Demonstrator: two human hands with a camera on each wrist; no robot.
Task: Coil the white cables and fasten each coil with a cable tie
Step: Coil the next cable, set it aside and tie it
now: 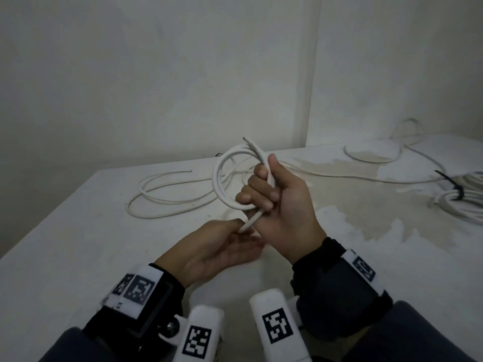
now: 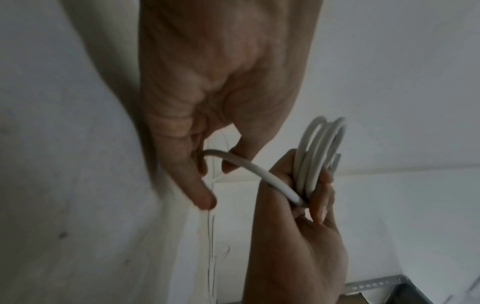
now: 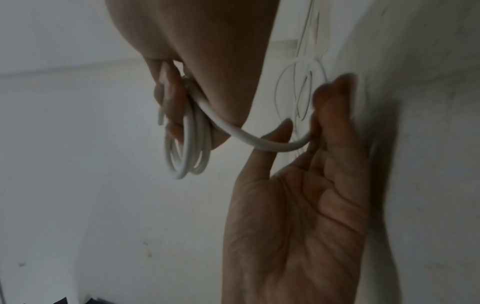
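Note:
My right hand (image 1: 262, 190) is raised above the table and grips a small coil of white cable (image 1: 219, 178), a few loops wide, with one cut end sticking up past the thumb. A short strand runs down from the coil to my left hand (image 1: 243, 229), which pinches it between thumb and fingers just below. The rest of this cable (image 1: 156, 202) lies in loose curves on the table. In the left wrist view the coil (image 2: 315, 156) sits in the right hand's fingers. In the right wrist view the strand (image 3: 249, 138) bridges both hands.
The white table (image 1: 78, 244) meets a wall corner behind. Another loose white cable (image 1: 366, 176) trails across the right side. At the far right edge lies a coiled bundle (image 1: 467, 202) fastened with a black cable tie (image 1: 453, 188). Stains mark the tabletop on the right.

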